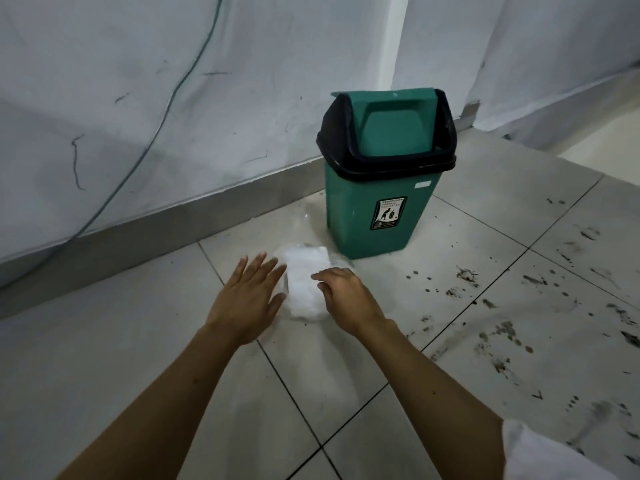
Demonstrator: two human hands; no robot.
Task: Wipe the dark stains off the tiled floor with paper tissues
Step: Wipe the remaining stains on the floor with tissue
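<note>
A white pack of paper tissues (304, 282) in clear wrap lies on the pale tiled floor (104, 341), just in front of the bin. My left hand (247, 299) is at the pack's left side with fingers straight and spread. My right hand (346, 299) is at its right side, fingers bent loosely over the pack's edge; whether they pinch a tissue I cannot tell. Dark stains (502, 330) are spattered over the tiles to the right, well apart from both hands.
A green swing-lid bin (377, 202) with a black rim stands against the corner behind the pack. A grey skirting (138, 230) and white wall run along the left. A thin cable (173, 95) hangs down the wall. A white sleeve (554, 455) shows bottom right.
</note>
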